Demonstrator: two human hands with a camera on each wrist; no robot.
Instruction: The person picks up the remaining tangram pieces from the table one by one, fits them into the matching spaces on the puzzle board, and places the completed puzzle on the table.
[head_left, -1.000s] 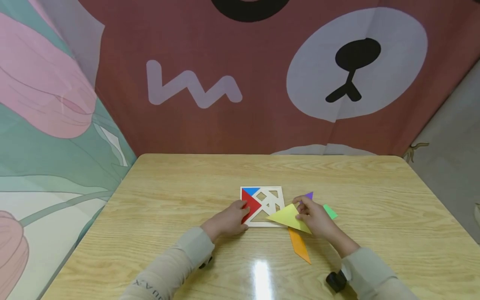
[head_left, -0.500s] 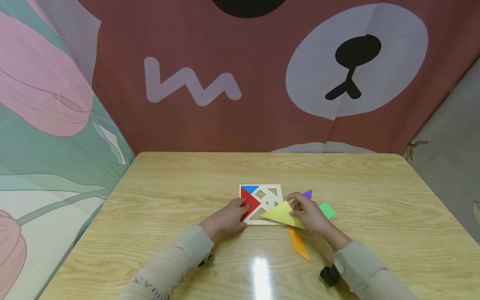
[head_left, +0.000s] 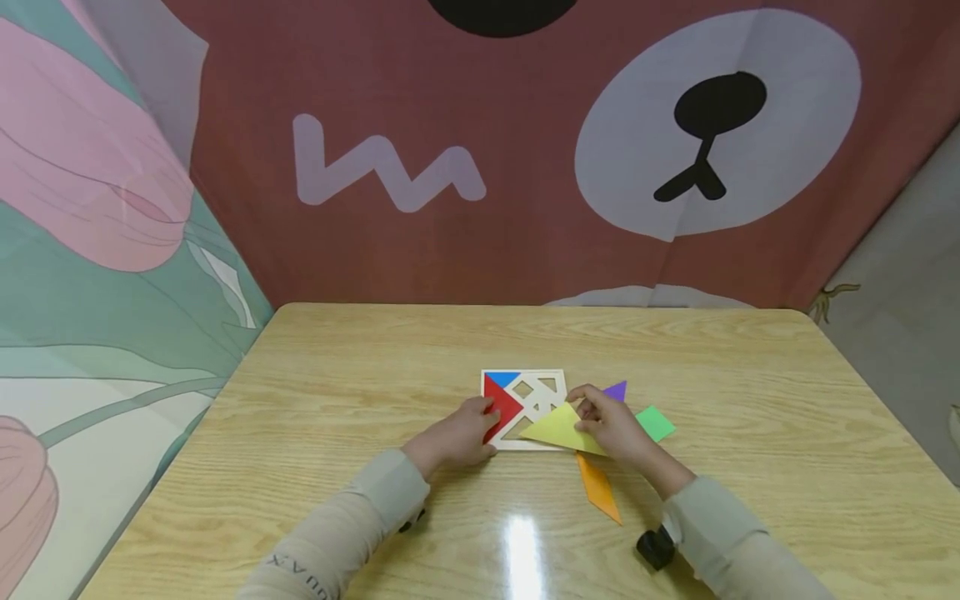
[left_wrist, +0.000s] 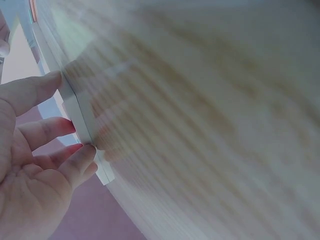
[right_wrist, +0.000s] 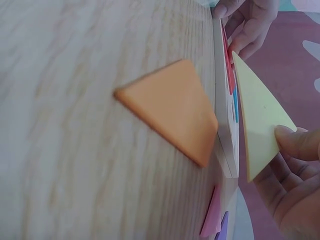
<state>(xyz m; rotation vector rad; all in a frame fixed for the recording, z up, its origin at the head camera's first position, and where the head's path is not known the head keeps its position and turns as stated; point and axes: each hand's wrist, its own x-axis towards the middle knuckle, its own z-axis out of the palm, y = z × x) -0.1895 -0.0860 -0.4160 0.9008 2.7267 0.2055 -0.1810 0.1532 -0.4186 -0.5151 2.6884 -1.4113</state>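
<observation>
A brown-red hanging cloth point(head_left: 375, 258) printed with a white muzzle fills the upper half of the head view, and a wood-grain desk point(head_left: 337, 375) spreads across the lower half. Two pale sleeves point(head_left: 330, 529) reach in from the bottom edge. At the centre of the frame, a white puzzle tray point(head_left: 517, 446) lies flat on the desk, several cut-outs bare. The left hand point(head_left: 455, 435) grips the tray's left side, fingers and thumb clamped on its edge. The right hand point(head_left: 618, 425), right of centre, pinches a yellow triangle point(head_left: 561, 427) between thumb and fingers, holding it over the tray's lower right; whether its left corner touches the tray is hard to tell. A red triangle point(head_left: 500, 404) sits in the tray's left side under the left fingertips. Below the tray's right end lies an orange parallelogram point(head_left: 597, 487); a green piece point(head_left: 655, 423) rests right of the right hand. Smaller still, a blue triangle point(head_left: 502, 379) fills the tray's upper left, and a purple piece point(head_left: 617, 390) shows behind the right hand.
</observation>
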